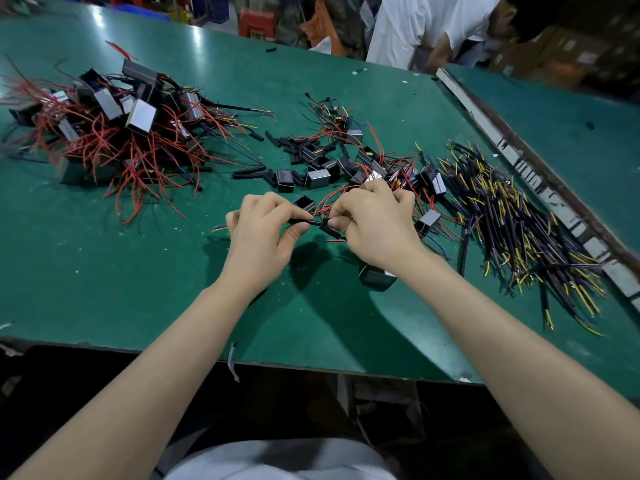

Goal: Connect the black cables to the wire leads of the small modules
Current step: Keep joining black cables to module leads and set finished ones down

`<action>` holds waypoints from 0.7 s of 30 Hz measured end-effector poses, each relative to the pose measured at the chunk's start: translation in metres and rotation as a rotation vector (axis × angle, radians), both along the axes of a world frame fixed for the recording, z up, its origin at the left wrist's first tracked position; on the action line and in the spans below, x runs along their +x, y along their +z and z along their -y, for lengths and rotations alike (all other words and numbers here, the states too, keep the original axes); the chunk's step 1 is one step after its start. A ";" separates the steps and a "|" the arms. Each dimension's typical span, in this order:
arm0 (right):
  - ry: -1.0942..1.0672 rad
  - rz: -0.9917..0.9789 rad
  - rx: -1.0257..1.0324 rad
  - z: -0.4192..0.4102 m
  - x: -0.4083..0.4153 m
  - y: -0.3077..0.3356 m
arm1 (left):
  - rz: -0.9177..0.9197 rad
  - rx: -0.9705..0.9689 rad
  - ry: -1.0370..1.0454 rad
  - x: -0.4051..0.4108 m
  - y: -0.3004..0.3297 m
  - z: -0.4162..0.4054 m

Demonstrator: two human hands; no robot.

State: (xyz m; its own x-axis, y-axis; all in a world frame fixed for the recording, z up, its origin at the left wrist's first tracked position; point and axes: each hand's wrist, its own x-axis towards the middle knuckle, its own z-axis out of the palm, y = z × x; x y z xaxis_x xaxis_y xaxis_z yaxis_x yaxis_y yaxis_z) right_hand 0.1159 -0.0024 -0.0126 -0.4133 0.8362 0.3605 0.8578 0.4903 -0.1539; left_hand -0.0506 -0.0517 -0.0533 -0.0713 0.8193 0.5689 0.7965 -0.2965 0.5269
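Both hands are busy over the green table (104, 271). The left hand (258, 233) pinches a black cable (306, 221) between thumb and forefinger, and the right hand (372, 225) has its fingers curled around the other end of that joint, where a short black sleeve (330, 229) sits with red wire leads (325, 202) looping up behind it. So the piece being worked is held right between the two hands, just off the table.

The risky bit, probably: those red leads are thin and springy, so one could slip out of the pinch or bend instead of going in. The loose red loops might also snag the small modules (317, 178) lying just behind the hands and drag them along.

Hard to tell whether the lead is actually seated yet, since the right fingers cover the join. One dark module (377, 277) is half hidden under the right wrist. The finished-looking heap (114, 126) at far left is blurry, and the bundle of cables (519, 223) at right is too tangled to count.
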 end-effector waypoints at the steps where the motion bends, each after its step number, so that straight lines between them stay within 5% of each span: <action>1: -0.014 -0.009 0.021 0.002 -0.002 -0.004 | 0.004 0.003 0.003 0.000 -0.001 0.000; 5: -0.030 -0.040 -0.031 0.003 -0.004 -0.007 | 0.006 0.044 0.037 -0.003 -0.004 -0.002; 10: 0.138 -0.383 -0.624 0.001 0.022 0.010 | -0.003 0.122 0.127 -0.008 -0.001 -0.006; 14: 0.154 -0.082 -0.450 0.005 0.025 -0.004 | -0.025 0.158 0.222 -0.010 0.005 -0.011; 21: 0.062 -0.077 -0.340 0.007 -0.011 -0.009 | 0.112 0.107 0.314 0.002 0.015 -0.013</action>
